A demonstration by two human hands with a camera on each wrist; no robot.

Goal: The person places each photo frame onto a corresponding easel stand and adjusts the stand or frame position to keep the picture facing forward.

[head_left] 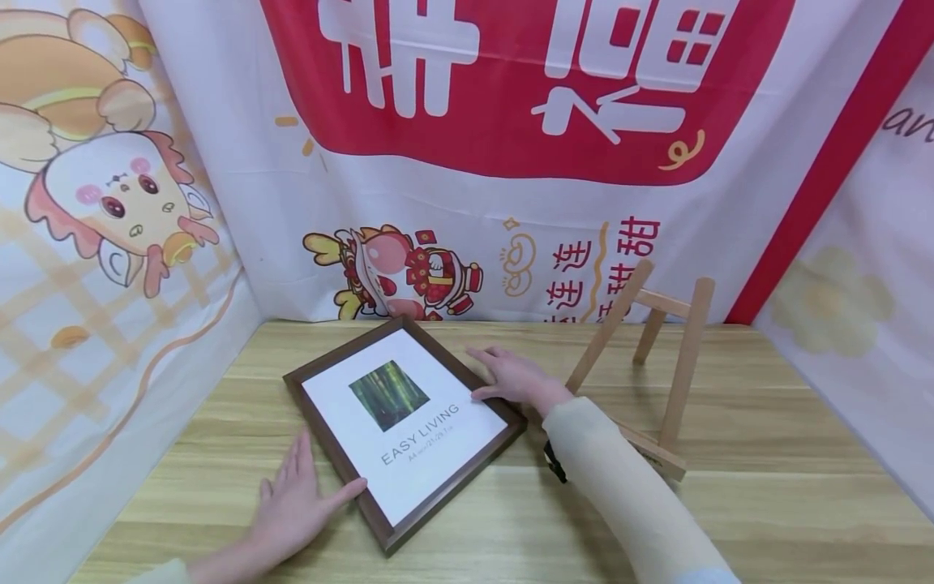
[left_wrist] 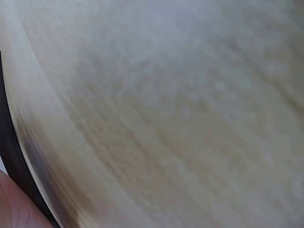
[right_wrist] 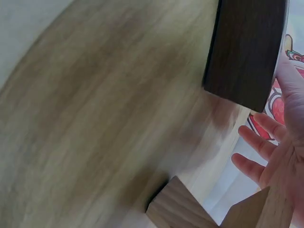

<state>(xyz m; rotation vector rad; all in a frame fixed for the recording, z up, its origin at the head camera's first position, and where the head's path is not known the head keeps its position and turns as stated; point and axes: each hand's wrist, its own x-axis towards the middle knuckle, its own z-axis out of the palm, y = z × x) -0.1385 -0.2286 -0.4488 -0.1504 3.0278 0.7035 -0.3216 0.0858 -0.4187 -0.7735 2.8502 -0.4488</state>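
Observation:
A dark brown picture frame [head_left: 337, 443] lies flat and turned at an angle on the wooden table, a white sheet with a small forest picture and "EASY LIVING" print inside it. At its left side is my left hand [head_left: 292, 503], fingers extended and thumb on the frame's edge. My right hand [head_left: 511, 377] is at the right side, thumb over the border and fingers stretched along it. The right wrist view shows the frame's dark side [right_wrist: 242, 52] beside that hand's spread fingers [right_wrist: 256, 142]. In the left wrist view only a thumb [left_wrist: 16, 204] shows by the dark border.
A small wooden easel [head_left: 682, 365] stands to the right, its lower bar partly behind my right forearm. The wooden table [head_left: 788, 487] meets a printed cloth [head_left: 511, 203] at the back, with more cloth hanging on both sides.

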